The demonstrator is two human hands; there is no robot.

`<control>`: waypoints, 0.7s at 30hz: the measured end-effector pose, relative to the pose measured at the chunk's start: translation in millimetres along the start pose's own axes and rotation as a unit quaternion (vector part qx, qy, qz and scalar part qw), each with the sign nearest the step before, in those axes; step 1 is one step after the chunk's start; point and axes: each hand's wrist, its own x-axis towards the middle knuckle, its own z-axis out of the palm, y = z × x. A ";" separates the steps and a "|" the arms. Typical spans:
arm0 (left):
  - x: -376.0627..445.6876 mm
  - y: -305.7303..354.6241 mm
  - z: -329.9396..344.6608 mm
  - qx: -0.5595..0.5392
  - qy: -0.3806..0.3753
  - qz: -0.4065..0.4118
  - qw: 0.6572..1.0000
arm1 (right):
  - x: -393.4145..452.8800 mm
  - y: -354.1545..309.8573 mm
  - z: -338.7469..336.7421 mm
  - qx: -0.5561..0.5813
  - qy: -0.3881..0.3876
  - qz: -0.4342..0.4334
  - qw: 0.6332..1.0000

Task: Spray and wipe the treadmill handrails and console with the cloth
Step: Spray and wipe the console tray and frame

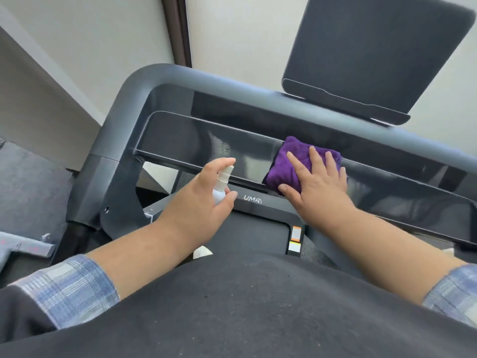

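My left hand (pixel 204 195) grips a small white spray bottle (pixel 222 186), the index finger resting over its nozzle, which faces the glossy black console panel (pixel 196 143). My right hand (pixel 316 180) lies flat, fingers spread, pressing a folded purple cloth (pixel 289 164) against the same panel near its middle. A wet sheen shows on the panel between the two hands. The grey handrail (pixel 160 81) curves around the top and left of the console. A dark screen (pixel 374 52) stands above the rail at the upper right.
The treadmill belt (pixel 247 236) with warning stickers lies below the console. A grey cushion or seat (pixel 28 184) sits to the left. White wall and a dark door frame (pixel 178 29) stand behind. My dark shirt fills the foreground.
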 end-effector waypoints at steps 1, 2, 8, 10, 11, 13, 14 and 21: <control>-2.2 -5.3 -5.9 -0.006 0.009 -0.007 1.000 | 9.0 -18.7 -1.0 0.000 0.006 -0.015 1.000; -4.8 -10.2 -11.3 -0.012 0.020 -0.013 1.000 | 19.0 -39.1 -1.7 0.004 0.011 -0.031 0.999; -11.7 -24.3 -34.2 -0.019 0.033 -0.015 0.999 | 66.2 -133.8 -7.2 -0.014 -0.013 -0.071 0.997; -9.0 -25.2 -38.0 -0.020 0.024 -0.010 0.999 | 62.4 -129.8 -10.1 -0.024 -0.004 -0.088 0.996; -8.1 -25.7 -39.2 -0.019 0.021 -0.008 1.000 | 56.5 -121.5 -12.0 -0.025 0.007 -0.098 0.995; -6.6 -27.4 -40.5 -0.022 0.020 -0.005 1.000 | 41.5 -99.2 -14.6 -0.025 0.030 -0.098 0.994; -6.3 -28.5 -41.0 -0.027 0.020 -0.004 0.999 | 33.6 -89.2 -14.1 -0.024 0.040 -0.089 0.995; -20.5 -43.5 -61.6 -0.032 0.039 -0.001 0.999 | 39.0 -113.2 -6.7 -0.046 0.033 -0.091 0.994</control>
